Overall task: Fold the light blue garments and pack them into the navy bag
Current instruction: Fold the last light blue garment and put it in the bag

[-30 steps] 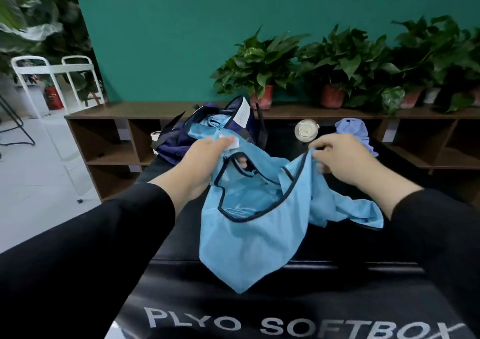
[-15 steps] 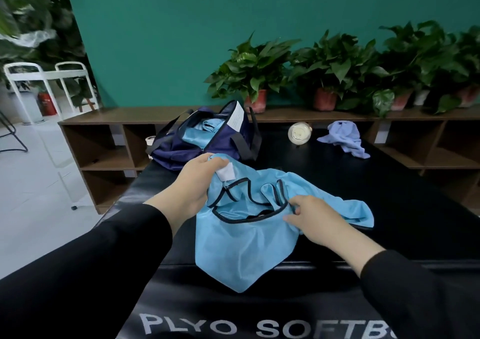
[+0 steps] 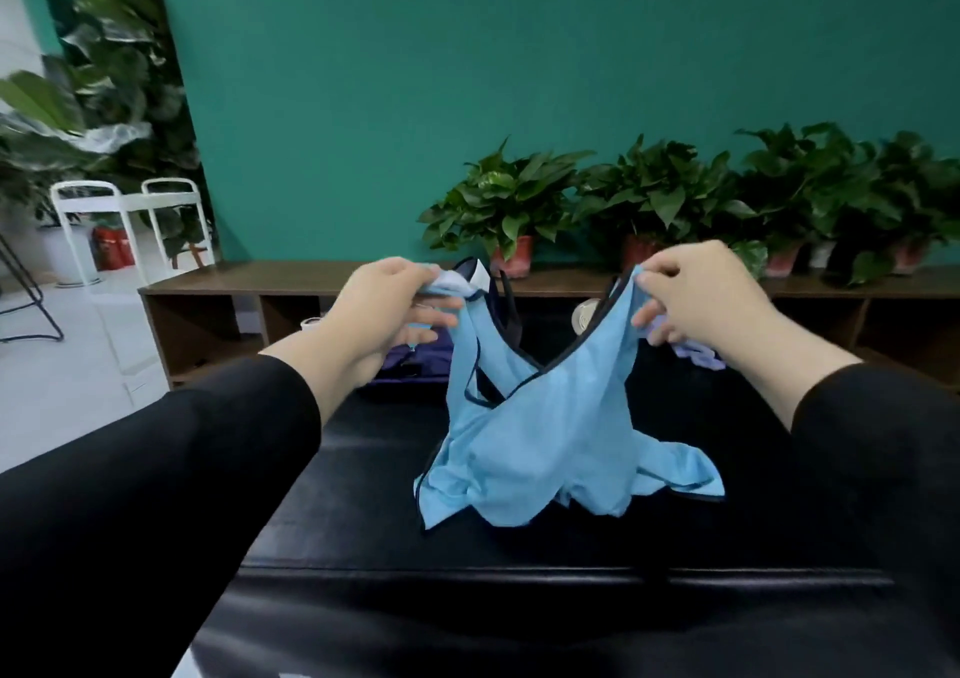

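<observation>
A light blue vest (image 3: 545, 433) with dark piping hangs between my two hands above the black table (image 3: 519, 547). My left hand (image 3: 384, 314) pinches one shoulder strap, and my right hand (image 3: 696, 298) pinches the other. The vest's lower edge bunches on the table top. The navy bag (image 3: 410, 365) lies behind my left hand and is mostly hidden by it. A pale lilac garment (image 3: 698, 355) peeks out below my right hand.
A low wooden shelf unit (image 3: 234, 308) runs behind the table, with several potted plants (image 3: 509, 210) on top. A round white object (image 3: 584, 314) sits behind the vest. White metal chairs (image 3: 124, 220) stand at the far left.
Both hands have risen and spread apart, lifting the vest off the table by its shoulders. My right hand moved from the neckline up to the right strap.
</observation>
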